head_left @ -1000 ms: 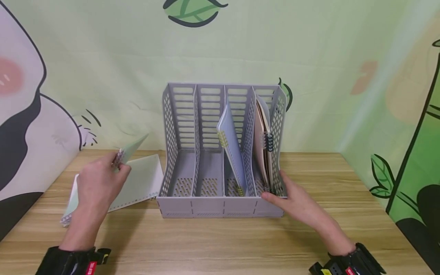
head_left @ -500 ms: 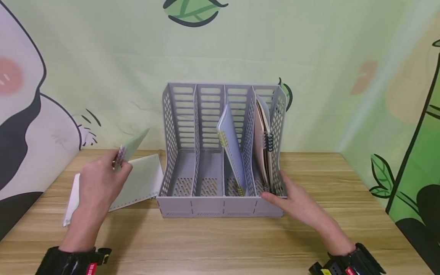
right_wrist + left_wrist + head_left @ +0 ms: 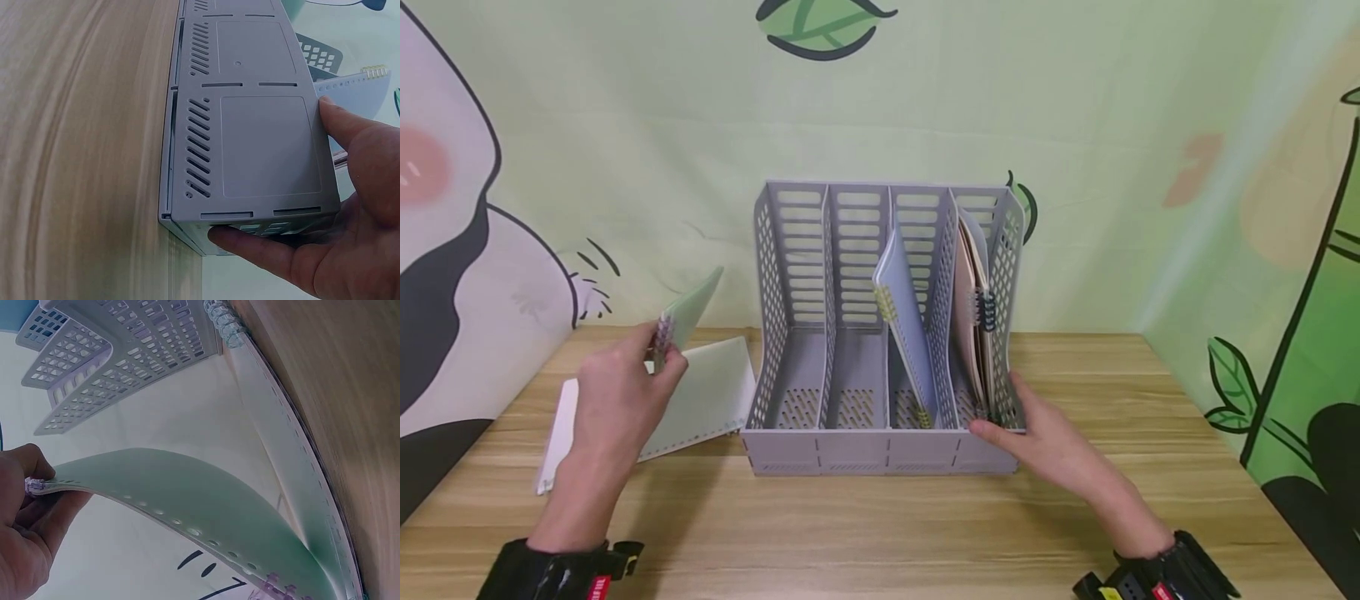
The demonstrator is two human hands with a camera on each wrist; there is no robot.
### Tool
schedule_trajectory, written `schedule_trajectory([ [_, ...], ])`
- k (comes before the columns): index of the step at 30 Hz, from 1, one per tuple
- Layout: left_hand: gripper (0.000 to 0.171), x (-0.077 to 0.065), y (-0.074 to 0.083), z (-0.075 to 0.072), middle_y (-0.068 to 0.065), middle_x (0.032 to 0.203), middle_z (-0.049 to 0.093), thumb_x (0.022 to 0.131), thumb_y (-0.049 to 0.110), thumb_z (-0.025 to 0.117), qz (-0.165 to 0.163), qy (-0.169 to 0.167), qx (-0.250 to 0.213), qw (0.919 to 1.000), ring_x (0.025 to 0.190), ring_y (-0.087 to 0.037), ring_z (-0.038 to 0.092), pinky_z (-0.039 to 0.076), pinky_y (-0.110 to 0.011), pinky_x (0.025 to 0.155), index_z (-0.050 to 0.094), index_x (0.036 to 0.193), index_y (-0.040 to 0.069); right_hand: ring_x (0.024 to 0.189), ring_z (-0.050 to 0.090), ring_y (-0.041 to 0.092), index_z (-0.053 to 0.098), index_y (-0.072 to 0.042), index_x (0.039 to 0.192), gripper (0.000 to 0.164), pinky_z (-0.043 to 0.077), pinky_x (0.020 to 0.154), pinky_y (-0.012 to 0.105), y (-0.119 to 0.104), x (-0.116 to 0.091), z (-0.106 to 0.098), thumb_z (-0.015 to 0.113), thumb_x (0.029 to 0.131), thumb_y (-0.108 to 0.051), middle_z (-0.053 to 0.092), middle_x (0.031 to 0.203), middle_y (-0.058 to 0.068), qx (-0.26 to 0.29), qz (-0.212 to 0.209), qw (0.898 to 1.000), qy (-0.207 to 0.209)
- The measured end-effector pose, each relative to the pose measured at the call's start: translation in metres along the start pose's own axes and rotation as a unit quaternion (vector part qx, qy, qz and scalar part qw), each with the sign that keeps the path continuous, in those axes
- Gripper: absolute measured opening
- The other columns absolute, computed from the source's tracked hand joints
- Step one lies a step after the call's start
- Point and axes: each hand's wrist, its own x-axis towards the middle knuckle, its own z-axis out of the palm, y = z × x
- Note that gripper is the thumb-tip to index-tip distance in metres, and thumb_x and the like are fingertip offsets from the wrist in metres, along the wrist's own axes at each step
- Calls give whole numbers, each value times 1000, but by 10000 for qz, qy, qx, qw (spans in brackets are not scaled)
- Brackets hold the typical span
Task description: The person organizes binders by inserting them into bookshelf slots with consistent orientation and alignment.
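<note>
My left hand (image 3: pixel 621 396) pinches a light green spiral notebook (image 3: pixel 694 308) by one corner, at its purple binding. In the left wrist view, the green cover (image 3: pixel 169 481) bows in a curve and its far end dips toward the table. A second pale green notebook (image 3: pixel 700 396) lies beneath it, against the grey file organizer's left side. My right hand (image 3: pixel 1051 429) grips the front right corner of the file organizer (image 3: pixel 880 452), thumb on the front rim and fingers along the side wall. The organizer stands upright with several compartments.
A blue notebook (image 3: pixel 906 321) leans in the third compartment from the left. Several pink and grey notebooks (image 3: pixel 972 308) stand in the rightmost one. A white edge of paper (image 3: pixel 557 437) shows beside my left wrist. A printed cloth (image 3: pixel 700 142) hangs behind the wooden table (image 3: pixel 865 533).
The green notebook in my left hand has risen and tipped more upright, its lower end leaving the spot by my left wrist. My right hand and the organizer have stayed put.
</note>
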Motion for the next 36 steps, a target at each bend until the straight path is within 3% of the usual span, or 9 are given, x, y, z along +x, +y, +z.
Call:
schedule_trajectory([
  [6, 17, 0, 2, -1, -25, 91, 67, 84, 0, 63, 48, 40, -40, 10000, 65, -33, 65, 32, -14, 38, 65, 99, -7, 136, 29, 47, 8, 9, 154, 102, 25, 108, 49, 0, 0, 0, 61, 93, -55, 18, 152, 28, -45, -81, 9999, 45],
  [15, 25, 2, 7, -2, -28, 95, 66, 84, -2, 63, 185, 175, -294, 9992, 81, -43, 68, 26, 5, 50, 63, 107, -11, 134, 32, 46, 9, 7, 154, 102, 27, 107, 48, 1, 0, 1, 60, 92, -56, 21, 151, 28, -4, -141, 9999, 70],
  [19, 28, 1, 9, -2, -30, 97, 64, 84, -2, 63, 162, 220, -375, 9989, 84, -45, 67, 51, -17, 53, 61, 110, -13, 134, 32, 46, 9, 7, 154, 101, 27, 107, 48, 1, 0, 1, 61, 93, -54, 21, 152, 27, 28, -163, 9998, 75],
  [22, 29, 1, 10, -2, -30, 99, 64, 85, -2, 63, 67, 230, -438, 9988, 86, -45, 67, 54, -43, 56, 60, 112, -12, 135, 31, 46, 9, 7, 154, 101, 26, 108, 48, 1, 0, 1, 61, 93, -54, 20, 152, 27, 19, -152, 9999, 63],
  [31, 29, 1, 11, -3, -28, 100, 65, 86, -2, 63, 59, 355, -563, 9978, 87, -43, 68, 53, -40, 59, 59, 113, -13, 136, 29, 46, 8, 8, 154, 100, 25, 108, 48, 0, 0, 0, 61, 94, -52, 18, 152, 28, 1, -89, 10000, 44],
  [36, 29, 1, 12, -2, -28, 99, 65, 85, -4, 63, 141, 473, -704, 9963, 87, -44, 68, 51, -31, 59, 59, 112, -14, 136, 29, 46, 8, 8, 154, 102, 25, 108, 48, 1, -1, 0, 61, 93, -55, 18, 152, 28, -3, -81, 10000, 45],
])
